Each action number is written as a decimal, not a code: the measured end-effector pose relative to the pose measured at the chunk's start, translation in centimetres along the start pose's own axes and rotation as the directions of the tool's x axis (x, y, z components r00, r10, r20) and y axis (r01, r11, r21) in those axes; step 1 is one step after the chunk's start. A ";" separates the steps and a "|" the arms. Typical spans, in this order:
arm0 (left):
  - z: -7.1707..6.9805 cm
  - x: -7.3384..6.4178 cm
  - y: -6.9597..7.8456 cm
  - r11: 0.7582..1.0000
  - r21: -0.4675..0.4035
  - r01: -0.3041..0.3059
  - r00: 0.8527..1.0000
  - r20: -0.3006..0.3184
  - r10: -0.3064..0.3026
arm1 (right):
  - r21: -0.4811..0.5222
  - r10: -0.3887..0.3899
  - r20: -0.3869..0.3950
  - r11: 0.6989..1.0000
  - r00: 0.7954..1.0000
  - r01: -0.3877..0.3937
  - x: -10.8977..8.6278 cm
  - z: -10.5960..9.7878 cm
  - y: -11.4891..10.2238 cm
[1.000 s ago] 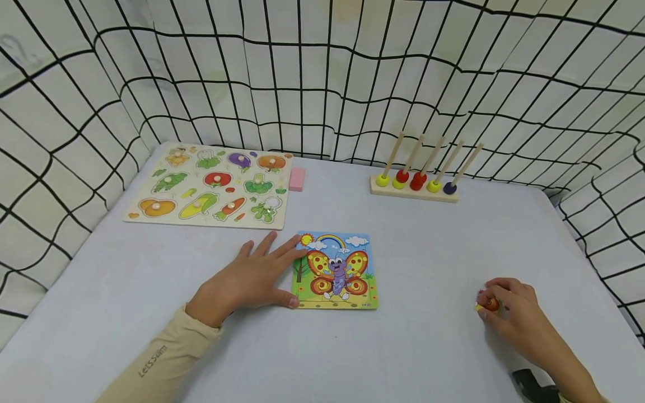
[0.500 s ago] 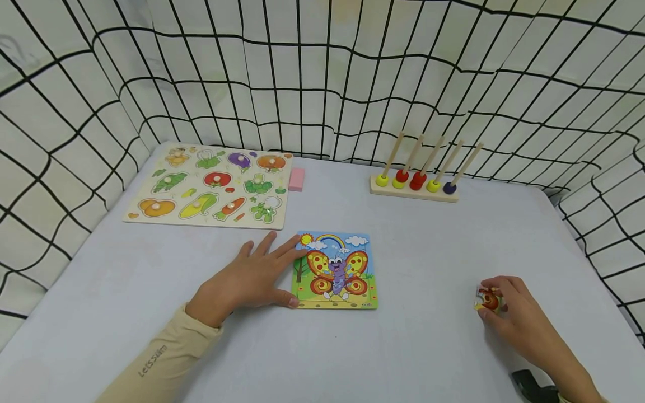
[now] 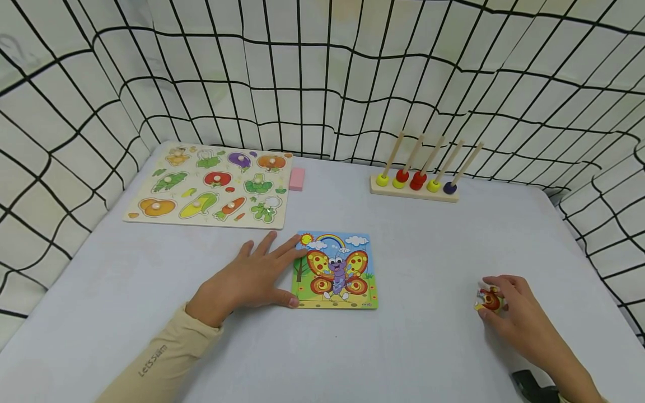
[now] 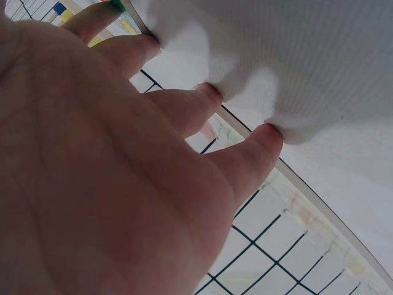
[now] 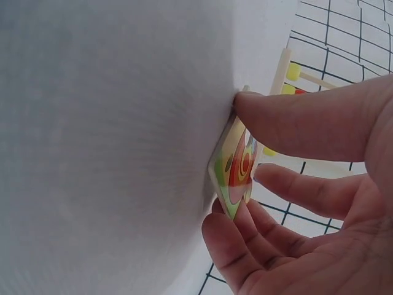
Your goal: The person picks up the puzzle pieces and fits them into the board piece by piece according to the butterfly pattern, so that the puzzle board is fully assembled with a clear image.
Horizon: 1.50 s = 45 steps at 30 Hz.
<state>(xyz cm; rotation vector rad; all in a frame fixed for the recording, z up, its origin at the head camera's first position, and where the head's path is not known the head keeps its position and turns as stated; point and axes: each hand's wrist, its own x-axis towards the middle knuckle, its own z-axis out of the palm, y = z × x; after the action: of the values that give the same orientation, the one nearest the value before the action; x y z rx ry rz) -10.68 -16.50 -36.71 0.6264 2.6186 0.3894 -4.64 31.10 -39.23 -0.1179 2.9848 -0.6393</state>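
My left hand lies spread on the white table, thumb and index fingertip at the left edge of a square butterfly jigsaw puzzle. In the left wrist view, its fingers are stretched out with nothing between them. Off to the right, my right hand pinches a small puzzle piece with a red and orange swirl. The right wrist view shows that puzzle piece tilted, its edges between the thumb and the fingertips, close over the white cloth.
At the back left lies a wooden vegetable peg puzzle, with a pink block against its right side. A bead stacker with upright pegs stands at the back right. Black wire mesh encloses the table's back and sides.
The right hand's fingers have shifted back on the puzzle piece, leaving more of its swirl uncovered. The left hand and the butterfly puzzle stay where they were.
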 end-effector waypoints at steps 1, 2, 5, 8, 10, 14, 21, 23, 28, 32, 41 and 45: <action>0.0 0.0 0.0 1.000 0.000 0.000 1.000 0.000 0.000 | 0.000 -0.010 -0.005 1.000 1.000 0.010 0.0 0.0 0.0; 0.0 0.0 0.0 1.000 0.000 0.000 1.000 0.000 0.000 | -0.001 -0.023 -0.013 1.000 1.000 0.023 -0.1 0.0 0.1; 0.0 0.0 0.0 1.000 0.000 -0.002 1.000 0.000 0.002 | -0.006 -0.058 -0.034 0.998 0.998 0.058 -0.2 0.0 0.1; 0.0 -0.1 0.0 1.000 0.001 -0.004 1.000 0.001 0.004 | -0.011 -0.067 -0.039 0.998 0.997 0.067 -0.2 0.0 0.1; 0.0 -0.1 0.0 1.000 0.002 -0.006 1.000 0.001 0.006 | -0.014 -0.059 -0.032 0.998 0.998 0.058 -0.2 0.0 0.1; 0.0 -0.1 0.0 1.000 -0.001 -0.003 1.000 0.001 0.003 | -0.030 -0.049 -0.016 0.998 0.999 0.049 -0.3 -0.1 0.1; 0.0 -0.1 0.1 1.000 -0.004 0.002 1.000 0.001 -0.002 | -0.051 -0.084 -0.046 0.995 0.995 0.081 -0.5 0.0 0.2; 0.0 -0.1 0.1 1.000 -0.001 0.000 1.000 0.001 0.000 | -0.051 -0.114 -0.082 0.993 0.990 0.110 -0.5 0.1 0.4; 0.0 -0.1 0.0 1.000 0.006 -0.002 1.000 0.001 0.002 | -0.056 -0.171 -0.162 0.985 0.972 0.164 -0.6 0.4 0.8; 0.0 -0.1 0.0 1.000 0.004 0.001 1.000 0.002 -0.001 | -0.033 -0.137 -0.166 0.991 0.977 0.133 -0.7 0.2 1.1; -0.1 -0.1 0.1 1.000 0.003 0.002 1.000 0.004 -0.002 | 0.173 0.097 -0.037 0.981 0.995 -0.089 -0.6 -0.7 1.8; -0.1 -0.1 0.0 1.000 0.005 0.001 1.000 0.005 -0.001 | 0.204 0.128 -0.014 0.971 0.992 -0.122 -0.5 -1.0 1.9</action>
<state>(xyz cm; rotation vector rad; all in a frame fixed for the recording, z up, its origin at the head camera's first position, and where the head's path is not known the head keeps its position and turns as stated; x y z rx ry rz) -10.63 -16.54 -36.56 0.6272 2.6159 0.3808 -4.37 33.30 -39.10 0.0925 2.9007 -0.9300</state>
